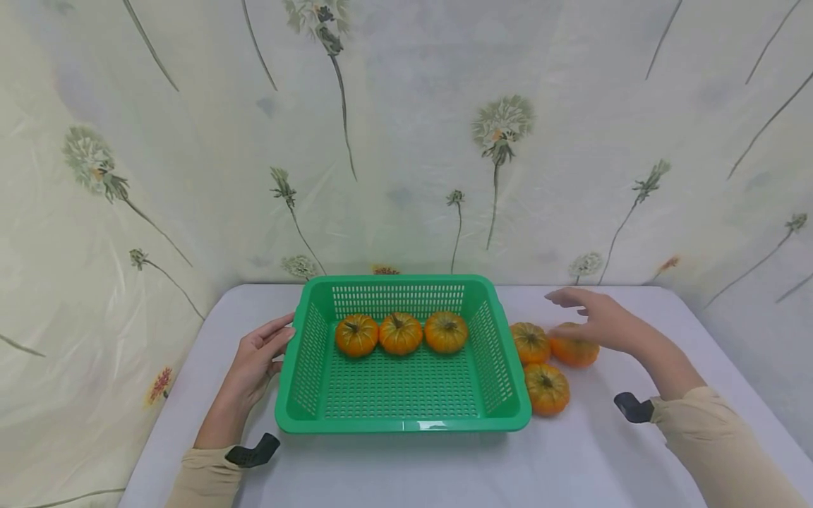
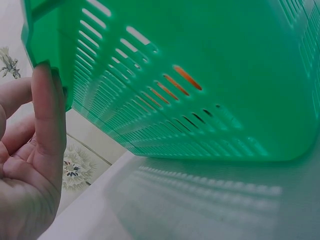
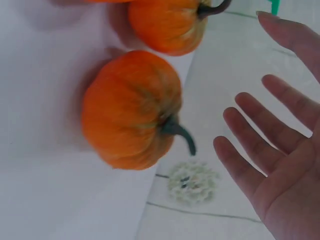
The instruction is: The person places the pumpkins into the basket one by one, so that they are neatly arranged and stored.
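Observation:
A green plastic basket [image 1: 406, 425] stands on the table with three small orange pumpkins in a row inside: a left one [image 1: 357, 335], a middle one [image 1: 400, 334] and a right one [image 1: 447, 331]. My left hand [image 1: 257, 356] touches the basket's left rim with its fingertips; the left wrist view shows a fairly straight finger [image 2: 48, 110] against the rim. My right hand [image 1: 600, 321], fingers spread and holding nothing, hovers above a pumpkin [image 1: 576, 351] right of the basket. Two more lie beside it, a rear one [image 1: 530, 343] and a front one [image 1: 547, 389].
A white cloth [image 1: 406, 469] covers the table. Behind and at the sides hangs a pale curtain [image 1: 406, 141] with a dandelion print. The basket's tall slotted wall [image 2: 150, 90] rises beside the left hand.

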`<act>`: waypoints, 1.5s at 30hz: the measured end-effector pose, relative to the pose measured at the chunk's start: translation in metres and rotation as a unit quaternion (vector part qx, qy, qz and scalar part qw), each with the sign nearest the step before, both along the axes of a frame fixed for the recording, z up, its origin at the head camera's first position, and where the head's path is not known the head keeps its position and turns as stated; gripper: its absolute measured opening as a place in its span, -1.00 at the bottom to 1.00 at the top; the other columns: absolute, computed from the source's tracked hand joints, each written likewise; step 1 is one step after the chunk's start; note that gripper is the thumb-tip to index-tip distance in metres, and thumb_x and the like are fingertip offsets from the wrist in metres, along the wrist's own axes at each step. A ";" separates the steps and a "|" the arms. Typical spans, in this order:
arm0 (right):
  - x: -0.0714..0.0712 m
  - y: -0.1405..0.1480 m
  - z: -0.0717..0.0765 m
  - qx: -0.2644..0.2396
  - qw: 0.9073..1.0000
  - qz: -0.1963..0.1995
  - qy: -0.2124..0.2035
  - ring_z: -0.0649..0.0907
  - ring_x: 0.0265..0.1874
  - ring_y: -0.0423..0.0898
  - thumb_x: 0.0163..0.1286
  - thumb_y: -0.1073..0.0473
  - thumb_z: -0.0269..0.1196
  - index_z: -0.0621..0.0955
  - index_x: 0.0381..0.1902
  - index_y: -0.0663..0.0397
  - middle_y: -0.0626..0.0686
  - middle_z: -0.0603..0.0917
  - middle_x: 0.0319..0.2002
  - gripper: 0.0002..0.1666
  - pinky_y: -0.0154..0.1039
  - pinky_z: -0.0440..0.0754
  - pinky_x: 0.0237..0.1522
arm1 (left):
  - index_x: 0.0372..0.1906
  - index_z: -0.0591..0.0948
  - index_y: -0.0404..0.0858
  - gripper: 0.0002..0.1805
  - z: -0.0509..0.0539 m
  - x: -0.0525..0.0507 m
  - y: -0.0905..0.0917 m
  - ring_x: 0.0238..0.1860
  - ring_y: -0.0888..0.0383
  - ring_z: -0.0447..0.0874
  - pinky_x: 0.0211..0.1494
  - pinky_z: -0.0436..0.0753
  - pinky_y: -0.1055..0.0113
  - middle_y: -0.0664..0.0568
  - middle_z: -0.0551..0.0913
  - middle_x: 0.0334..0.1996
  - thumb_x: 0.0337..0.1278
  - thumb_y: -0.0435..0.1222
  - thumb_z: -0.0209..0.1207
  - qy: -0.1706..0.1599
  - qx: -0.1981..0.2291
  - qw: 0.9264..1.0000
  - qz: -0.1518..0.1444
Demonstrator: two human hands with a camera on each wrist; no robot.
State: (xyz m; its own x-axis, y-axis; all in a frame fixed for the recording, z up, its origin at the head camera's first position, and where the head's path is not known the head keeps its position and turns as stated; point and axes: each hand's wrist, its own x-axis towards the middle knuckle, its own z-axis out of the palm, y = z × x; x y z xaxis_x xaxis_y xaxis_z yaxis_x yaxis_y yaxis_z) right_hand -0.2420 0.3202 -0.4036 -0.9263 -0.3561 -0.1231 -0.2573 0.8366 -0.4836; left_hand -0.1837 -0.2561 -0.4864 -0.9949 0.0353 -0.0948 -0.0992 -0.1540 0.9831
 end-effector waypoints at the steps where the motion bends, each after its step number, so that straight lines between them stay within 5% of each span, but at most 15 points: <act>1: 0.000 0.003 -0.003 0.001 1.000 -0.005 -0.005 0.48 0.36 0.35 0.32 -0.13 0.46 0.46 0.41 0.11 0.30 0.55 0.36 -0.17 0.43 0.52 0.34 | 0.51 0.33 -0.39 -0.33 0.000 0.000 0.000 -0.30 0.36 0.78 -0.36 0.80 0.50 0.24 0.78 -0.19 0.47 -0.20 0.23 0.000 -0.002 1.000 0.000; 22: 0.013 0.056 -0.063 -0.031 0.996 -0.074 -0.050 0.47 0.30 0.49 0.31 -0.24 0.44 0.37 0.47 0.20 0.46 0.45 0.37 -0.02 0.39 0.66 0.17 | 0.51 0.34 -0.37 -0.34 0.000 -0.001 0.001 -0.28 0.37 0.78 -0.35 0.80 0.51 0.24 0.77 -0.19 0.47 -0.18 0.23 -0.006 -0.019 1.000 0.008; 45: 0.020 0.059 -0.080 -0.084 0.987 -0.118 -0.065 0.36 0.36 0.55 0.35 -0.21 0.42 0.16 0.59 0.18 0.52 0.26 0.47 0.11 0.51 0.54 0.24 | 0.50 0.35 -0.37 -0.34 0.001 0.000 0.001 -0.30 0.36 0.78 -0.36 0.79 0.51 0.23 0.77 -0.21 0.47 -0.19 0.24 -0.007 -0.010 1.000 0.009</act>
